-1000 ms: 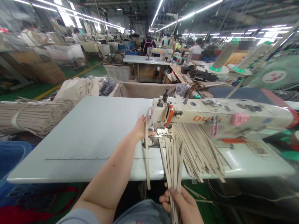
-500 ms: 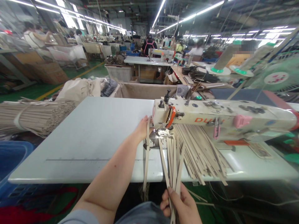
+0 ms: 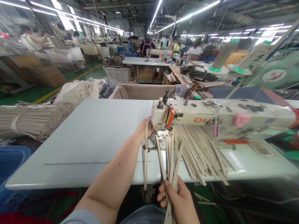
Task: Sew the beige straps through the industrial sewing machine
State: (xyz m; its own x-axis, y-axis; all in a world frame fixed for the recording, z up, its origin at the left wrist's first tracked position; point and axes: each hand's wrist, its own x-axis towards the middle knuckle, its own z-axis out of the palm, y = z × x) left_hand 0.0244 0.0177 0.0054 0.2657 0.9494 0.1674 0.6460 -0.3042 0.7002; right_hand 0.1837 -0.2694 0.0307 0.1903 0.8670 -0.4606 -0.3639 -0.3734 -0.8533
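Observation:
My left hand reaches to the head of a cream sewing machine and is closed on a beige strap that loops over it and hangs past the table's front edge. My right hand sits below the table edge, closed around a bunch of beige strips that run up to the presser foot. A fan of loose beige strips lies on the table under the machine arm.
The white sewing table spreads to the left. A tied bundle of strips lies at its far left above a blue bin. Thread cones and a green fan stand at right. Other workers sit at machines behind.
My right hand has risen toward the table edge with the bunch of strips. My left hand has stayed at the machine head, and the looped strap hangs a little shorter.

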